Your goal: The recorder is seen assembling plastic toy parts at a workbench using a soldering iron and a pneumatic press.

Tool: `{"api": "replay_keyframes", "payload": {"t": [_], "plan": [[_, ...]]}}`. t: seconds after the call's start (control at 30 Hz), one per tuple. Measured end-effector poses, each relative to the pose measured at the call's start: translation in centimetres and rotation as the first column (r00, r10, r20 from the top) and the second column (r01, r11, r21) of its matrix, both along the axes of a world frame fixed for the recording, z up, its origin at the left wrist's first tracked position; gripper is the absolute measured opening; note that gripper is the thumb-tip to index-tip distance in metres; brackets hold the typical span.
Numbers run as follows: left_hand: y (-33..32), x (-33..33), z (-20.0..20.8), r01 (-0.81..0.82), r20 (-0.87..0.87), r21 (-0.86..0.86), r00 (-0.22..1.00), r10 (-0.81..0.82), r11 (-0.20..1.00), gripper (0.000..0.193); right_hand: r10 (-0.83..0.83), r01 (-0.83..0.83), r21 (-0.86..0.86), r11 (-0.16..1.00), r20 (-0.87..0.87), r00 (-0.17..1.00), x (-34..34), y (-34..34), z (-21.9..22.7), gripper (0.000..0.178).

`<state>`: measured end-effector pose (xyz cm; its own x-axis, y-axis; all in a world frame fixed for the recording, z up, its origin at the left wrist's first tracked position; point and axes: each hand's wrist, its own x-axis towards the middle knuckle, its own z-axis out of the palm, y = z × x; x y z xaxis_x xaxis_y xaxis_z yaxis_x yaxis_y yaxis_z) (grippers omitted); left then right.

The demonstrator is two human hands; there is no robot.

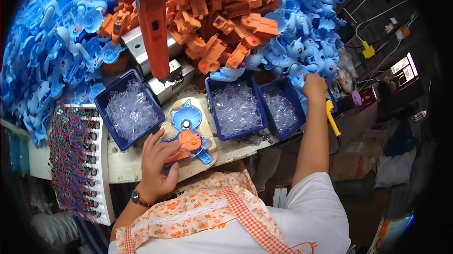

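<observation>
On the pale table (pixel 123 170), a blue plastic cat-shaped shell (pixel 180 114) lay in a beige fixture (pixel 206 125) between dark blue bins (pixel 243 133) of clear pieces. The left hand's (pixel 158 162) fingers extended over an orange plastic block (pixel 190 141) in it, grip unclear. The right hand (pixel 314 87) reached the heaped blue parts (pixel 302 49), its curled fingers' hold indiscernible.

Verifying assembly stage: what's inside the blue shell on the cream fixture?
In the blue shell, an orange housing fills the middle and a white round piece shows at the head. The housing hides the floor beneath; the left hand covers part of the left side.
</observation>
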<state>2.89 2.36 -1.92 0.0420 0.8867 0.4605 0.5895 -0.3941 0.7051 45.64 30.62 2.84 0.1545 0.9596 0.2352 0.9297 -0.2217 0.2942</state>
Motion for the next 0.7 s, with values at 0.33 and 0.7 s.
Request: {"api": "replay_keyframes", "payload": {"t": [0.33, 0.7], "plan": [[-0.2, -0.5, 0.5, 0.002, -0.085, -0.051, 0.996, -0.007, 0.999, 0.03, 0.268, -0.219, 0.177, 0.96, -0.335, 0.903, 5.8, 2.0, 3.0, 0.034], [-0.6, -0.3, -0.3, -0.021, -0.208, 0.015, 0.978, 0.024, 1.0, 0.027, 0.213, -0.238, 0.183, 0.954, -0.972, 0.104, 9.8, 2.8, 0.6, 0.018]]}}
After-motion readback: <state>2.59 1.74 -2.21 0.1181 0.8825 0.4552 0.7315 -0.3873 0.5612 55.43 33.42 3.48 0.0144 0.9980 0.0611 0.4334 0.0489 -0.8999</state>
